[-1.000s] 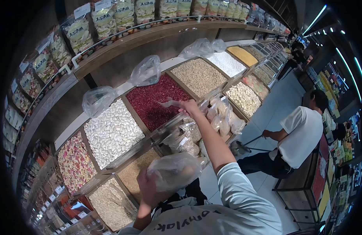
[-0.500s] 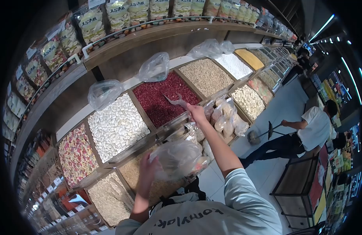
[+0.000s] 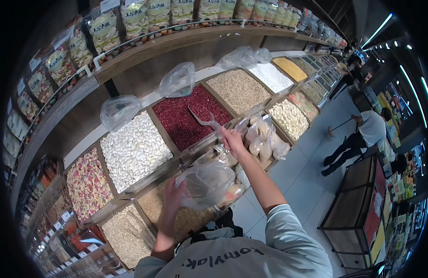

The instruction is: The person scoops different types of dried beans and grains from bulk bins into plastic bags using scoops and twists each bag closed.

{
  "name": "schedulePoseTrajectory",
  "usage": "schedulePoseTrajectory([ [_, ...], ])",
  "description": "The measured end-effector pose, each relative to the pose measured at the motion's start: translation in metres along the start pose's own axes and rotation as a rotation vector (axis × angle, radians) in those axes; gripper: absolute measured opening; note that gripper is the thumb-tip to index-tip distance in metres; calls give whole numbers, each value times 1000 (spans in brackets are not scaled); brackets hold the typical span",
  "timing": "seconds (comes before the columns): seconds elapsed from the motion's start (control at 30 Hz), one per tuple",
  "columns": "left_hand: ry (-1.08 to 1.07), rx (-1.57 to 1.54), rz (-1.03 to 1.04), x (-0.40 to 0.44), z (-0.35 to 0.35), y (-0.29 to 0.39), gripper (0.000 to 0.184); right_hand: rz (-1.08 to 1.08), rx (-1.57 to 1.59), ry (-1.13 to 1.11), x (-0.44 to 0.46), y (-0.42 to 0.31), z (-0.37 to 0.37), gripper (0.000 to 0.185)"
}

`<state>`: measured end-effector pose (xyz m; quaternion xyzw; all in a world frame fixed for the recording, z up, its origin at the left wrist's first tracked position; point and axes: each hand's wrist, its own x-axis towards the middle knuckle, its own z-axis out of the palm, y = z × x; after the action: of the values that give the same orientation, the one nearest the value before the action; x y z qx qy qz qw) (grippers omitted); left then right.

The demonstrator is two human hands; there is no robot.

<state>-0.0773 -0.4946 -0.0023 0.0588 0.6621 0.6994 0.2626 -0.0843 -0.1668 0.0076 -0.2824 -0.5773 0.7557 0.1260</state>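
My right hand (image 3: 233, 141) is closed around the handle of a clear scoop (image 3: 216, 125). The scoop lies over the bin of dark red beans (image 3: 177, 132), and red beans show inside its bowl. Lower down, my left hand (image 3: 174, 193) grips the side of a clear plastic bag (image 3: 204, 181), which is puffed out; its fingertips are partly blurred. The bag hangs above the lower bins, in front of the bin of white beans (image 3: 133, 150).
Bagged goods (image 3: 265, 139) sit just right of my right forearm. Empty-looking plastic bags (image 3: 178, 79) rest along the bins' back edge, beneath a wooden shelf (image 3: 177, 45) of packets. In the aisle on the right, a person (image 3: 362, 134) holds a long-handled tool.
The scoop has tipped level and its bowl now shows red beans. The plastic bag has shifted slightly left and down. The person in the aisle has moved farther off.
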Motion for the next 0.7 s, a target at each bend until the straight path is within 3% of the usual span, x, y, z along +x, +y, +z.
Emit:
schedulePoseTrajectory([
  [0.47,13,26,-29,9,6,16,26,-32,90,-30,-31,-16,-14,32],
  [0.7,8,-4,-16,33,12,26,23,47,57,-82,-94,-67,-39,27],
])
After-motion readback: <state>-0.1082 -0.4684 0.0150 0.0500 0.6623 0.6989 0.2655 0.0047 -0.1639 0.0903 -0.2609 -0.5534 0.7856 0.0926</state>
